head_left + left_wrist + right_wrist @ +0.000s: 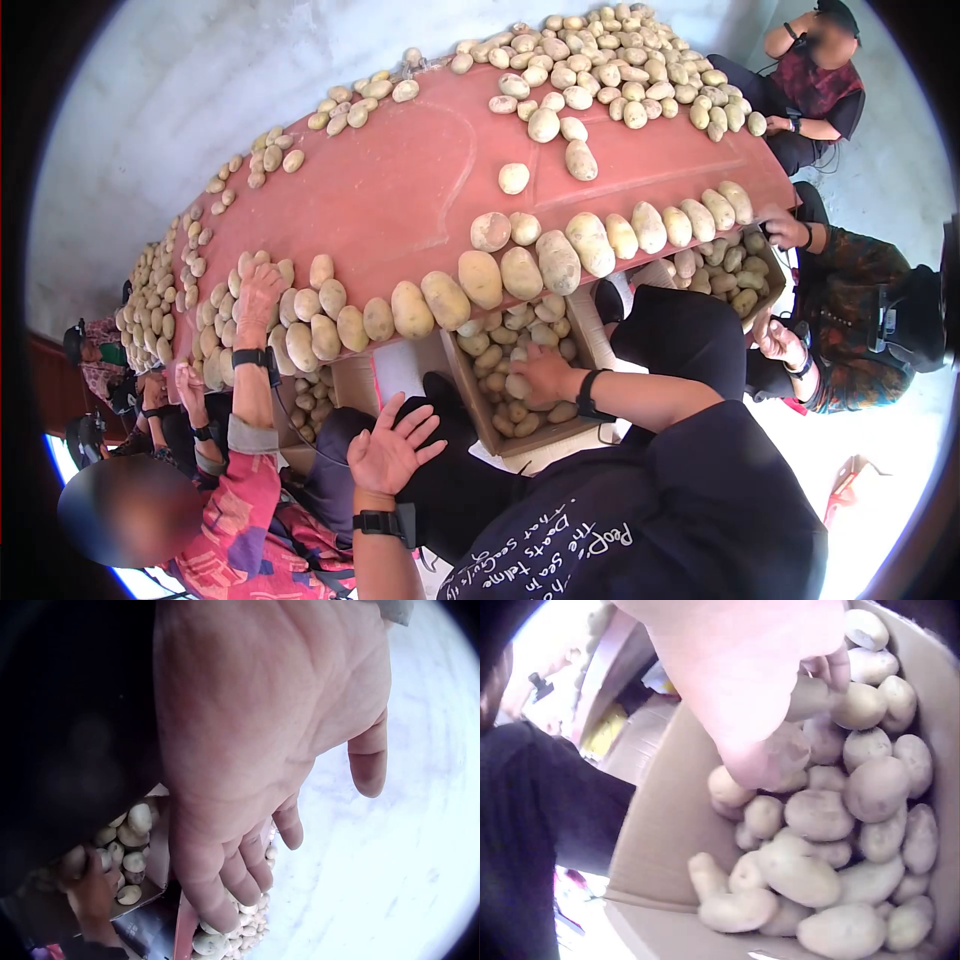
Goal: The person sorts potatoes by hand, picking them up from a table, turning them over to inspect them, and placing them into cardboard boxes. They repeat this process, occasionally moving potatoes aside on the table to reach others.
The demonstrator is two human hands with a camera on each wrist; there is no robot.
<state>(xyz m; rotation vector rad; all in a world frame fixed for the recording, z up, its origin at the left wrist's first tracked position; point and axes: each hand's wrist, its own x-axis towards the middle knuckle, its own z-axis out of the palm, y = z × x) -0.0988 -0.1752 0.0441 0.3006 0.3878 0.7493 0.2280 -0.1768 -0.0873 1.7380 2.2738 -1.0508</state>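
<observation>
The person's bare right hand point(545, 375) is dipping into an open brown cardboard box point(667, 817), its fingers curling round one pale, oval yellow-tan potato point(518, 387) — somewhat blurred in the right wrist view. Many loose, rounded tan potatoes point(817, 815) are filling the box beneath it. The left hand point(395, 452) is hovering over the dark trousers, palm showing, fingers loosely spreading and holding nothing. Just beyond the box, a curving row of big yellowish potatoes point(480, 278) is lining the near edge of a reddish table point(370, 190); a dense heap of potatoes point(640, 60) is covering its far right end. On the left, a person in red patterned clothing point(245, 510) is resting a hand among the potatoes — and another person in dark patterned clothing point(850, 320) is sitting on the right.
</observation>
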